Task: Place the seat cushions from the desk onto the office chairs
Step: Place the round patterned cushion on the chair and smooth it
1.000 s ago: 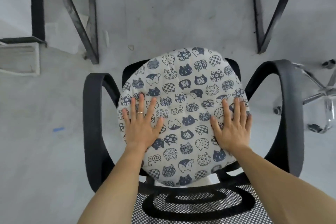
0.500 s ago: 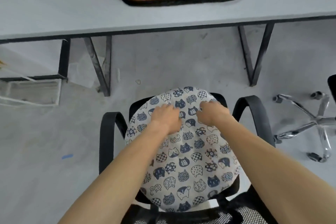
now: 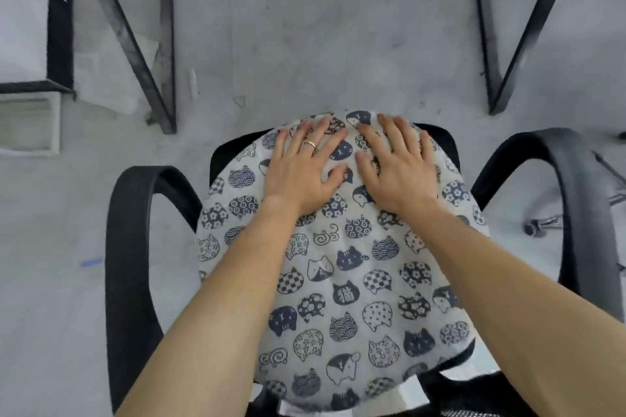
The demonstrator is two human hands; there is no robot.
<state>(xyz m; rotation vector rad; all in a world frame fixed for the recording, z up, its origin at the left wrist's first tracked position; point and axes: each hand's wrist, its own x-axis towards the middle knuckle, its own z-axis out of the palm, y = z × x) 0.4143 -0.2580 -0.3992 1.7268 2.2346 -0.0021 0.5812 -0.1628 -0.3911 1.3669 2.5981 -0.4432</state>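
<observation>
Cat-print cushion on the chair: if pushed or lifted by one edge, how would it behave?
Probably soft and floppy: the cushion looks padded and tufted under the flat left hand and right hand. Likely light for its size, being fabric. It might slide on the chair seat, as no ties show.

1. Grey, scuffed concrete floor (image 3: 321,44) fills the view from 9 through 12 to 3 o'clock.
2. A small blue mark (image 3: 90,262) lies on it at 8 o'clock.
3. A shallow white box (image 3: 28,122) sits at 9 o'clock, with pale sheeting (image 3: 101,81) just beside it at 10.
4. A chrome wheeled base (image 3: 548,223) shows at 3 o'clock.
</observation>
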